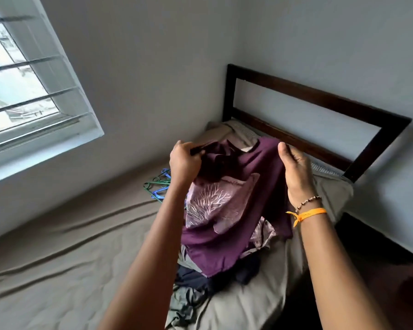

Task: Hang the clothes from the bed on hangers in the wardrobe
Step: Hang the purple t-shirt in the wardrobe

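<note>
So that the purple shirt [227,201] hung open above the bed [69,270], our left hand [185,160] gripped one shoulder while our right hand [296,167] pinched the other.

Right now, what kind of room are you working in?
Most likely a bedroom: a bed with a dark headboard, a barred window, and a purple shirt held over a clothes pile.

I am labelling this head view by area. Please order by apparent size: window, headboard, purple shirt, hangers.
1. Window and headboard: look similar, and the window is cut off by the frame, so unranked.
2. Purple shirt, though it is nearer the camera.
3. Hangers, partly hidden.
</note>
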The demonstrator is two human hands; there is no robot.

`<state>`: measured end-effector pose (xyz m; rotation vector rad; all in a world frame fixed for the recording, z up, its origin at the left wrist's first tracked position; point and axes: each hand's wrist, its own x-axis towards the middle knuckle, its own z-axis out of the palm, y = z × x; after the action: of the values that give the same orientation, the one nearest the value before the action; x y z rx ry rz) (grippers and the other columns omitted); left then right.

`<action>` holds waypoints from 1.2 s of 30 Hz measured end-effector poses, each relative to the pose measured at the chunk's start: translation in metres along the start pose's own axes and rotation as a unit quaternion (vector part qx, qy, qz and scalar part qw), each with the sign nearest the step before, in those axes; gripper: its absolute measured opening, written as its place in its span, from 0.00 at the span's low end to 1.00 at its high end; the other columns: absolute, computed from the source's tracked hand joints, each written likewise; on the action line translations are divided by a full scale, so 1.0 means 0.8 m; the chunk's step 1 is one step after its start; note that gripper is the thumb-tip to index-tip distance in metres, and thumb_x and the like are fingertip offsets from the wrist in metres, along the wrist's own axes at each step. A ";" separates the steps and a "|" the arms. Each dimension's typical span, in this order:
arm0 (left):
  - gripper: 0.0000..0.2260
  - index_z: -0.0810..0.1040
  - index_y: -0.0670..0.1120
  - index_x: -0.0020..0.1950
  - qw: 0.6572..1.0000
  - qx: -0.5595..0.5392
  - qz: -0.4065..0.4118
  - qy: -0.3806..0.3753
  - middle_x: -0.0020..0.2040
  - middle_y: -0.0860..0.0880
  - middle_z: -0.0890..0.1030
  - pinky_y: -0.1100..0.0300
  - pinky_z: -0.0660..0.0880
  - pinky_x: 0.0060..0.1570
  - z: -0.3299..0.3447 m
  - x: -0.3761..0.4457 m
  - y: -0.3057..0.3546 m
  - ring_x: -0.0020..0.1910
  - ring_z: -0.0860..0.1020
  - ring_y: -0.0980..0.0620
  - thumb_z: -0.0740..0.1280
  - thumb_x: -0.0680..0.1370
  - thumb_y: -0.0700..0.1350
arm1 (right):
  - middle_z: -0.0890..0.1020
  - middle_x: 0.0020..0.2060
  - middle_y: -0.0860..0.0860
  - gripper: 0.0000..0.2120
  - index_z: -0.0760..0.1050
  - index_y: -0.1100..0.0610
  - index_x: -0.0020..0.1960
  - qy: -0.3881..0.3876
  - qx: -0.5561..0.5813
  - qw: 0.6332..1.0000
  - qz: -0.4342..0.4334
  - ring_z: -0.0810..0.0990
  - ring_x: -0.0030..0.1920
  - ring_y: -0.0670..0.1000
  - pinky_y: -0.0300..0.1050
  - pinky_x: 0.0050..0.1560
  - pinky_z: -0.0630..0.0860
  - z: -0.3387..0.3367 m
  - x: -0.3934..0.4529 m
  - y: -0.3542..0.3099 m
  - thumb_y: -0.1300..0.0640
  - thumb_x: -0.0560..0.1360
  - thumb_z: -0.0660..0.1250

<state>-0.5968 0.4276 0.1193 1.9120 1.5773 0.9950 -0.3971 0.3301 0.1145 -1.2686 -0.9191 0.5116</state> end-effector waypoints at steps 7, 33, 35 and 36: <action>0.18 0.73 0.38 0.61 0.998 -0.040 0.006 -0.053 0.62 0.39 0.71 0.58 0.63 0.62 0.002 -0.012 0.021 0.63 0.70 0.42 0.61 0.72 0.39 | 0.80 0.39 0.43 0.08 0.78 0.51 0.43 -0.135 -0.019 0.989 -0.049 0.76 0.43 0.41 0.36 0.49 0.71 0.010 0.016 -0.045 0.57 0.78 0.63; 0.13 0.79 0.39 0.55 0.963 -0.028 -0.266 -0.035 0.57 0.36 0.79 0.55 0.72 0.48 0.048 0.003 -0.045 0.56 0.76 0.38 0.59 0.75 0.38 | 0.74 0.28 0.46 0.13 0.71 0.53 0.31 -0.118 -0.059 0.990 0.045 0.72 0.32 0.44 0.40 0.36 0.68 -0.003 0.047 -0.008 0.56 0.69 0.74; 0.13 0.75 0.36 0.59 0.923 -0.204 -0.324 -0.045 0.56 0.38 0.78 0.56 0.74 0.43 0.040 0.016 -0.052 0.54 0.77 0.40 0.57 0.78 0.37 | 0.81 0.35 0.50 0.13 0.72 0.53 0.32 -0.168 -0.424 0.887 0.075 0.80 0.40 0.52 0.45 0.42 0.73 -0.014 0.053 0.034 0.51 0.69 0.74; 0.10 0.75 0.37 0.54 0.893 -0.278 -0.351 -0.053 0.51 0.40 0.78 0.58 0.74 0.40 0.036 0.018 -0.055 0.50 0.76 0.42 0.56 0.79 0.37 | 0.83 0.40 0.53 0.12 0.73 0.52 0.34 -0.211 -0.556 0.797 0.109 0.81 0.47 0.56 0.47 0.48 0.74 -0.015 0.047 0.050 0.47 0.69 0.72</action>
<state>-0.6010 0.4544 0.0717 0.8829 1.5174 0.8589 -0.3598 0.3624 0.0872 -2.4147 -1.5649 0.4300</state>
